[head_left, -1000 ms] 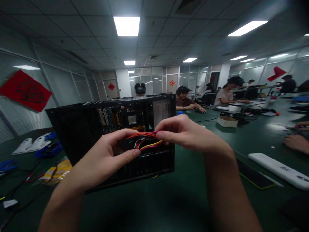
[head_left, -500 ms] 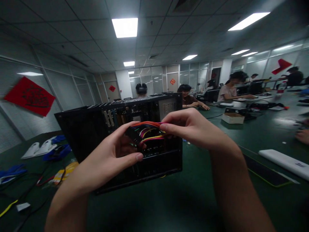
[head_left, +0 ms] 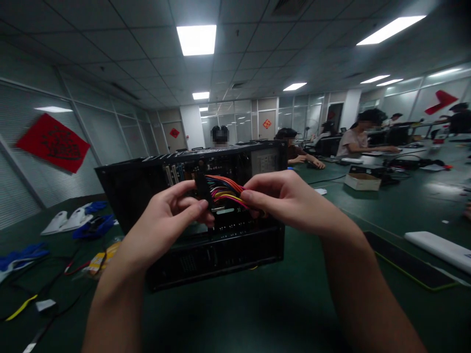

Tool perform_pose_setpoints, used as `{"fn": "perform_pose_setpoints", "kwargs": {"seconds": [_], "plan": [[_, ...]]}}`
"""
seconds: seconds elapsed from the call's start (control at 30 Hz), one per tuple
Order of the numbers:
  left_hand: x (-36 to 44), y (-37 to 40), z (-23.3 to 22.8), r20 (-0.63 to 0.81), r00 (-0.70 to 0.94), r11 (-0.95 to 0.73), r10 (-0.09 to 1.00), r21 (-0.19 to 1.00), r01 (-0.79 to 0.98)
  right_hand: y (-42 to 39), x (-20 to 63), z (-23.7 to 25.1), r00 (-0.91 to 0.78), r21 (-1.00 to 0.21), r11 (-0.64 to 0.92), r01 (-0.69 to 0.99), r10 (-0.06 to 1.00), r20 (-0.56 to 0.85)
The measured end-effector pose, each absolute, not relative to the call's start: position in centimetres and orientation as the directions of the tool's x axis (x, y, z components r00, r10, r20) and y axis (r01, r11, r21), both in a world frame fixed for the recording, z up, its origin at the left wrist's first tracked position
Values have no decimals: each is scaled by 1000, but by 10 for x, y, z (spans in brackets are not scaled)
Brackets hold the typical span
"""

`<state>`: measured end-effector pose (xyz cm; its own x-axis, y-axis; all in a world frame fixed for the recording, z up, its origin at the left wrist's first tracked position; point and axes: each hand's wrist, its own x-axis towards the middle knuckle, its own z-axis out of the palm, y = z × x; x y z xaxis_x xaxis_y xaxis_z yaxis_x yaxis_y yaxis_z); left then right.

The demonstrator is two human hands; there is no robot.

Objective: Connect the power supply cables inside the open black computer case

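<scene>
Bare green counter (head_left: 239, 314) lies open between my forearms, right up to the near lower edge of the black computer case (head_left: 147, 196). In front of the case's open side, my left hand (head_left: 165, 225) pinches the black connector (head_left: 202, 189) of a coloured wire bundle (head_left: 224, 190); my right hand (head_left: 290, 201) grips the wires just beside it. A white keyboard (head_left: 437, 247) lies well apart to the right. Other people sit at far counters.
</scene>
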<state>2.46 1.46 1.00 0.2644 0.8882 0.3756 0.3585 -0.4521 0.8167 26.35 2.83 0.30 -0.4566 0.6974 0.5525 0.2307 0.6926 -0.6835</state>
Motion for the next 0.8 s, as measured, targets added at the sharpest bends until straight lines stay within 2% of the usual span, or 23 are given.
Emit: {"fn": "perform_pose_setpoints", "kwargs": {"seconds": [0.17,0.4,0.6,0.8], "plan": [[23,20,4,462,171,-492,870,826,273,26,254,1,-520,-694,687,213,682,515],[25,21,2,499,235,-537,834,832,141,21,244,-2,-625,-737,656,165,647,437],[31,17,2,490,291,-548,822,820,165,23,240,-4,-628,-743,658,120,630,457],[31,18,-1,517,329,-587,791,791,169,29,240,-8,-570,-770,634,73,660,489]]}}
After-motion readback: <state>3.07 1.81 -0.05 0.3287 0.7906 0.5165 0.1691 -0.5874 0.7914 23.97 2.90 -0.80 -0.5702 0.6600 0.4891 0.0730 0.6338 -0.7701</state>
